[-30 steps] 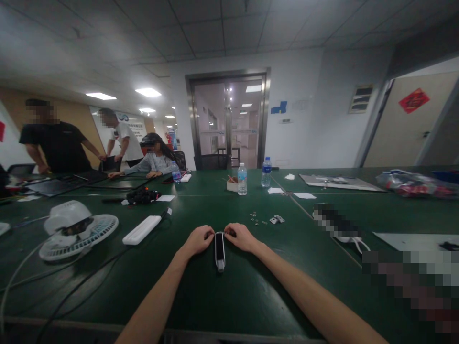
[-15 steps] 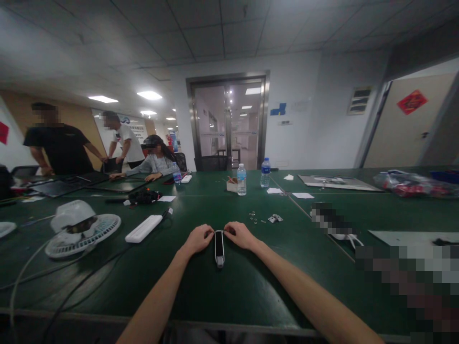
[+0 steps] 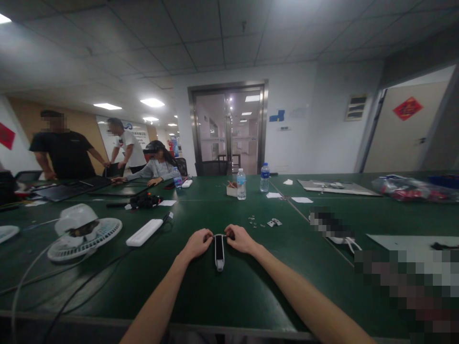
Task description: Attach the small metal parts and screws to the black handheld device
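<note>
– Now, where is the device positioned, and how are the hands placed?
– The slim black-and-white device (image 3: 219, 252) is laid lengthwise on the green table (image 3: 204, 301), between the two hands. At its far end, the left hand (image 3: 198, 242) is set on one side and the right hand (image 3: 241, 240) on the other. The fingers of both are curled in, with thumbs brought near the forefingers; whether anything is pinched by either hand cannot be determined.
– What progress can be confirmed?
– Work at the far end is judged to be under way, not finished, since both hands are gathered there. No completed step can be verified. Small rings (image 3: 251, 223) and metal pieces (image 3: 274, 223) are set out loose beyond the right hand; whether they are to be fitted cannot be established.
– What is obscured?
– The fingertips are too small and dark to be resolved, and the device's underside is concealed. Both forearms are cut off by the lower edge. At lower right, a patch of the table area is masked by coarse blocks.
</note>
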Action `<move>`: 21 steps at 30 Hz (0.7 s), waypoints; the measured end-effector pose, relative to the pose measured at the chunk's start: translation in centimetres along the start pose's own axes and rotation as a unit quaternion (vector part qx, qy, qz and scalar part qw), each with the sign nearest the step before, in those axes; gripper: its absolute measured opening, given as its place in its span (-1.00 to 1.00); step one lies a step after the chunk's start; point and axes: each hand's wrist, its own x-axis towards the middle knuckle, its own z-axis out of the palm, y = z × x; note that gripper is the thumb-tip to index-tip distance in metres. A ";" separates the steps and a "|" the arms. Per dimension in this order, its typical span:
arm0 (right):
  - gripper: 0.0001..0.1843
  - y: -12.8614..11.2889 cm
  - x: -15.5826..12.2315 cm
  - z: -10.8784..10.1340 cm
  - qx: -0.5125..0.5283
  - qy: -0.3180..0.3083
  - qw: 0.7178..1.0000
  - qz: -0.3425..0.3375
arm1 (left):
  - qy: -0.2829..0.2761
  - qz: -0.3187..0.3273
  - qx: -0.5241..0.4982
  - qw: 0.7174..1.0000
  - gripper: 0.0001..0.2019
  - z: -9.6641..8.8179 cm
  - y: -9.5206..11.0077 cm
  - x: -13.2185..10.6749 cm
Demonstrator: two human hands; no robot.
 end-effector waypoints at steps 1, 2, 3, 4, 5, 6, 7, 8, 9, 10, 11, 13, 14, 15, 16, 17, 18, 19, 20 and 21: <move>-0.73 0.0 0.0 0.0 -0.003 -0.001 1.000 -0.001 | 0.001 0.002 0.000 1.000 -0.76 0.0 0.0 0.0; -0.73 -0.1 -0.1 0.0 -0.009 -0.002 1.000 -0.002 | 0.003 0.003 0.000 1.000 -0.76 0.0 -0.1 0.0; -0.72 -0.2 -0.1 -0.1 -0.018 -0.001 1.000 -0.006 | 0.003 0.003 0.001 1.000 -0.77 0.0 -0.1 0.0; -0.73 -0.3 -0.1 -0.2 -0.032 0.001 0.999 -0.013 | 0.003 0.003 0.000 1.000 -0.77 0.0 -0.1 0.1; -0.73 -0.4 -0.1 -0.4 -0.052 0.003 0.998 -0.020 | 0.002 0.003 -0.001 1.000 -0.77 0.0 -0.1 0.1; -0.74 -0.5 -0.1 -0.7 -0.078 0.005 0.997 -0.026 | -0.001 0.003 -0.001 1.000 -0.77 0.0 0.0 0.1; -0.74 -0.5 -0.1 -1.1 -0.110 0.008 0.994 -0.028 | -0.003 0.004 -0.002 1.000 -0.77 0.0 0.0 0.1; -0.74 -0.3 0.0 -1.7 -0.143 0.013 0.989 -0.026 | -0.006 0.002 -0.003 1.000 -0.77 -0.1 0.0 0.1; -0.73 -0.1 0.1 -2.3 -0.177 0.019 0.984 -0.018 | -0.009 0.000 -0.004 1.000 -0.76 -0.1 0.0 0.1; -0.73 0.4 0.1 -3.0 -0.208 0.025 0.978 -0.006 | -0.012 -0.004 -0.007 1.000 -0.76 -0.1 0.0 0.2; -0.71 0.9 0.1 -3.8 -0.235 0.031 0.971 0.009 | -0.016 -0.008 -0.011 1.000 -0.75 -0.1 0.0 0.2; -0.67 2.3 0.0 -5.3 -0.282 0.040 0.958 0.040 | -0.022 -0.014 -0.022 0.999 -0.73 -0.2 -0.1 0.2; -0.66 3.1 -0.2 -6.0 -0.302 0.041 0.951 0.057 | -0.025 -0.016 -0.028 0.999 -0.72 -0.2 -0.1 0.2; -0.65 3.9 -0.3 -6.5 -0.318 0.040 0.944 0.073 | -0.026 -0.017 -0.033 0.999 -0.72 -0.2 -0.1 0.2; -0.66 4.6 -0.6 -6.9 -0.331 0.034 0.939 0.089 | -0.028 -0.018 -0.039 0.999 -0.71 -0.2 -0.2 0.3; -0.67 5.3 -0.8 -7.2 -0.340 0.023 0.935 0.103 | -0.029 -0.018 -0.044 0.998 -0.71 -0.2 -0.2 0.3; -0.69 5.8 -1.1 -7.4 -0.345 0.011 0.931 0.115 | -0.029 -0.019 -0.048 0.998 -0.71 -0.3 -0.2 0.3; -0.71 6.3 -1.3 -7.5 -0.349 -0.003 0.929 0.125 | -0.031 -0.019 -0.052 0.998 -0.71 -0.3 -0.2 0.3; -0.72 6.5 -1.5 -7.5 -0.351 -0.014 0.927 0.134 | -0.033 -0.021 -0.055 0.998 -0.71 -0.4 -0.2 0.4; -0.74 6.7 -1.7 -7.5 -0.352 -0.022 0.925 0.142 | -0.036 -0.022 -0.057 0.997 -0.71 -0.4 -0.2 0.4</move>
